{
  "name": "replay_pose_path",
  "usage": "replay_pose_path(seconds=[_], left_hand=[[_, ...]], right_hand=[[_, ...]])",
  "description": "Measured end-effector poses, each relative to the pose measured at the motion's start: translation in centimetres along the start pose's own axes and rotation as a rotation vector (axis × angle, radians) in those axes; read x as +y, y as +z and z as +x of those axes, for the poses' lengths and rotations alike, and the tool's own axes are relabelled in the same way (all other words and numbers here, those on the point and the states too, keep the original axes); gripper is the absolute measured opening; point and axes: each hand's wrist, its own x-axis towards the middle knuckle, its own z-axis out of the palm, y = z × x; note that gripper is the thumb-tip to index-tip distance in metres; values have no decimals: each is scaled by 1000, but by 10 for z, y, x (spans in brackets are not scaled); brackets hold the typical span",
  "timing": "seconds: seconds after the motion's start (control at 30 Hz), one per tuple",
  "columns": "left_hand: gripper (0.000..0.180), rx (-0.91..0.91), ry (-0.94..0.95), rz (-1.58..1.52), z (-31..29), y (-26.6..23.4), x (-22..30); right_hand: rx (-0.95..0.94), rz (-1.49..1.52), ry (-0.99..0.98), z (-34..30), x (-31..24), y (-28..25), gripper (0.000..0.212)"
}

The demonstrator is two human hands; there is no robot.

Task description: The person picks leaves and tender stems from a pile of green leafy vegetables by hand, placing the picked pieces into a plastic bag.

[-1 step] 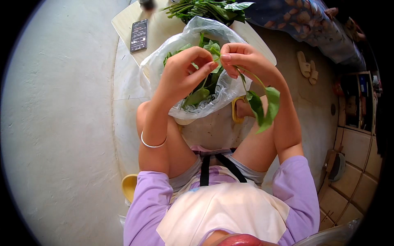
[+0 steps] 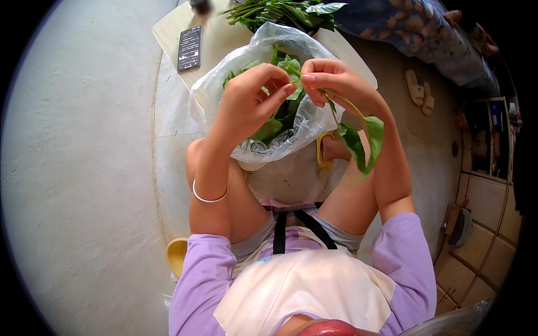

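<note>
Over the bag's mouth, my left hand (image 2: 253,98) pinches one end of a green vegetable stem, thumb against forefinger. Beside it, almost touching, my right hand (image 2: 336,84) grips the same leafy stem (image 2: 353,109), which looks like water spinach. Its long leaves (image 2: 370,143) hang down past my right wrist toward my knee. Below both hands the clear plastic bag (image 2: 322,120) gapes wide, with loose green leaves (image 2: 288,115) inside. Part of those leaves is hidden behind my left hand.
A pale low table (image 2: 350,59) carries a phone (image 2: 189,49), a dark cup (image 2: 200,5) and a heap of leafy stems (image 2: 280,14). Slippers (image 2: 419,92) lie on the floor to the right, near a shelf (image 2: 487,137). A yellow clog (image 2: 177,255) is at the lower left.
A leaf that hung below my left hand has dropped lower into the bag. The leaves hanging from my right hand have swung slightly. Both hands stay in place.
</note>
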Motion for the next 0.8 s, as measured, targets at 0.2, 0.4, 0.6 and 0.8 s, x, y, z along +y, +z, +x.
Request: replay_pose_path(seconds=[0.2,0.4,0.6,0.8], left_hand=[[12,123,210,353,1,4,4],[10,198,379,604,1,6,5],[10,235,448,727,1,7,12],[11,258,553,957,1,7,14]], right_hand=[[25,-100,58,-3,-5,-8,26],[70,-65,114,-7,-13,-6,24],[13,-2,151,-9,-20,-10,23],[-12,-10,179,-9,-21,-15,22]])
